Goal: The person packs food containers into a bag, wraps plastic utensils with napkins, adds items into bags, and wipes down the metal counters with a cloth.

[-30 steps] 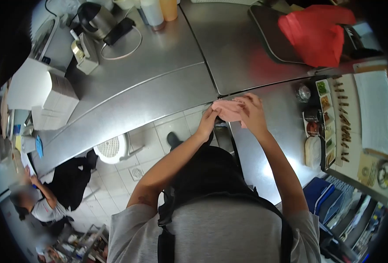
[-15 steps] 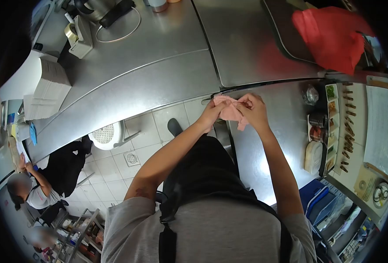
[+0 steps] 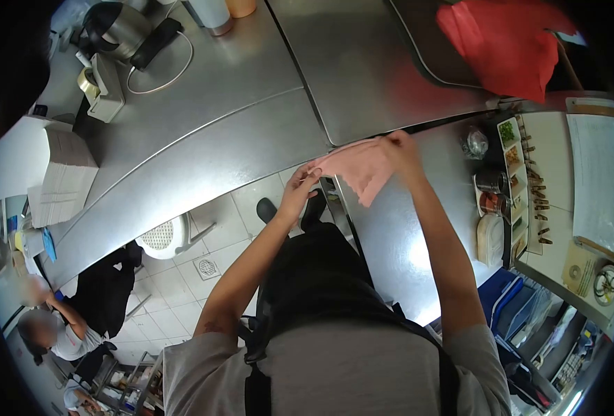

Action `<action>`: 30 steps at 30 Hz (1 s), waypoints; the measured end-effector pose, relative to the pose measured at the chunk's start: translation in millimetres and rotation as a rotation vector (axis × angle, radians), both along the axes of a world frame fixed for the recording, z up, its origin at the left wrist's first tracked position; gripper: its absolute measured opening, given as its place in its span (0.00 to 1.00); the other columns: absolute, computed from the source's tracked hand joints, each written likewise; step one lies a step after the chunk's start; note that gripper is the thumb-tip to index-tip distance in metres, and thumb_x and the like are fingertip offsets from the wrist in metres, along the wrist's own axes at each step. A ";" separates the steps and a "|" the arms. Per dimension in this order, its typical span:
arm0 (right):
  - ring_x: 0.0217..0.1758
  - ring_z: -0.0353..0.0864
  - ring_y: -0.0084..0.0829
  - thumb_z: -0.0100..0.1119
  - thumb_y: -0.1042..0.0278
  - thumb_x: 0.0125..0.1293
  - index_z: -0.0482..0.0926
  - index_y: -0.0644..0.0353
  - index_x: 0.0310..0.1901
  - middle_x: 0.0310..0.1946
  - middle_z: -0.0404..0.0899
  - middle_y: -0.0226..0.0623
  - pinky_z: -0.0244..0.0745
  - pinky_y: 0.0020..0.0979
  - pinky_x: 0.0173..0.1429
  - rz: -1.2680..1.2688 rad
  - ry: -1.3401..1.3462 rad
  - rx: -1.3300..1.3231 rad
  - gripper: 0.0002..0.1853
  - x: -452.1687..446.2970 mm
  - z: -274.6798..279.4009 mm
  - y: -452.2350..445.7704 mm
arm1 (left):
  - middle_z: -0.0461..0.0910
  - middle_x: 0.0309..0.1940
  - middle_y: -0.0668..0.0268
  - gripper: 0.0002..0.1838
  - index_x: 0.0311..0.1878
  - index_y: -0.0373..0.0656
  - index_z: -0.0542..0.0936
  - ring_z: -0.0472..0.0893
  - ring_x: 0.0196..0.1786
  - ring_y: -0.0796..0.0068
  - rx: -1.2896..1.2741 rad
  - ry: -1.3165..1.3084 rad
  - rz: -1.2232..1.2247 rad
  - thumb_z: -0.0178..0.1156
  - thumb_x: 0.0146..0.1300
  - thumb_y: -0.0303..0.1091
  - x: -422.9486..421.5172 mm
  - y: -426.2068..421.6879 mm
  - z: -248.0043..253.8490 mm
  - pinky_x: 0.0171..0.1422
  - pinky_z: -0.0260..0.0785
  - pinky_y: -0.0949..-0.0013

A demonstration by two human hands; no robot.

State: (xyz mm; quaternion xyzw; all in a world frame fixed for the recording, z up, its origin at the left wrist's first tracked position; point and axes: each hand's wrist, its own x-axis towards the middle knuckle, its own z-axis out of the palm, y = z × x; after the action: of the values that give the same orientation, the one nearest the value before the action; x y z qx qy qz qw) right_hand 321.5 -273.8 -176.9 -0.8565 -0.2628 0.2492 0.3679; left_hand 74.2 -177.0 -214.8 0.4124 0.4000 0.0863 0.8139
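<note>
A pink cloth point(image 3: 360, 168) is stretched between my two hands, with its loose part hanging down in a point. My left hand point(image 3: 301, 186) pinches one end, beside the front edge of the steel counter. At the other end my right hand point(image 3: 401, 154) grips a bunched corner, its fingers partly hidden by the hand itself. The cloth hangs in front of the corner where the long steel counter point(image 3: 203, 152) meets the steel side counter point(image 3: 418, 208).
A red cloth point(image 3: 498, 48) lies at the upper right. Small food trays point(image 3: 512, 159) and jars point(image 3: 491, 182) line the right side. A kettle point(image 3: 116, 31), tape dispenser point(image 3: 104, 90) and stacked white boxes point(image 3: 64, 173) stand left. A stool point(image 3: 165, 236) and another person point(image 3: 71, 326) are lower left.
The pink cloth, bunched between my hands before, is now spread out. My left hand has moved left and down, away from my right hand. The whole view has shifted slightly.
</note>
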 end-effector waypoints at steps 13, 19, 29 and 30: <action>0.36 0.82 0.38 0.61 0.62 0.61 0.78 0.65 0.40 0.35 0.83 0.44 0.76 0.36 0.44 -0.504 -0.620 0.065 0.14 159.6 15.9 -76.9 | 0.73 0.55 0.61 0.34 0.65 0.45 0.69 0.72 0.58 0.69 -0.073 0.084 -0.215 0.49 0.66 0.61 -3.8 8.4 -16.7 0.64 0.62 0.63; 0.35 0.81 0.50 0.53 0.68 0.65 0.73 0.62 0.40 0.30 0.80 0.46 0.75 0.44 0.43 0.064 -0.587 -0.149 0.07 48.8 41.7 -15.1 | 0.76 0.51 0.63 0.29 0.64 0.46 0.71 0.75 0.55 0.70 -0.094 0.111 -0.285 0.49 0.67 0.56 -41.5 -7.4 -29.4 0.62 0.64 0.64; 0.40 0.81 0.46 0.52 0.64 0.66 0.71 0.63 0.44 0.38 0.80 0.50 0.75 0.40 0.44 0.643 0.002 -0.150 0.11 -187.6 50.0 95.4 | 0.79 0.39 0.66 0.19 0.51 0.40 0.76 0.78 0.40 0.75 -0.012 0.111 -0.354 0.52 0.67 0.46 -74.4 -86.2 -49.3 0.47 0.70 0.70; 0.39 0.81 0.45 0.52 0.65 0.67 0.71 0.64 0.44 0.38 0.80 0.50 0.75 0.38 0.44 0.484 0.247 -0.050 0.11 -212.5 31.5 106.3 | 0.79 0.38 0.66 0.18 0.50 0.39 0.76 0.78 0.40 0.75 0.023 0.082 -0.391 0.52 0.68 0.44 -77.0 -93.5 -47.9 0.47 0.71 0.70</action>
State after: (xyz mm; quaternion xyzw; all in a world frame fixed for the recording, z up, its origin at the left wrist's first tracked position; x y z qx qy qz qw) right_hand 109.0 -167.5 -145.3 -0.7406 -0.4068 0.4388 0.3057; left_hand -2.8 -270.5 -262.7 0.4947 0.3440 -0.0858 0.7934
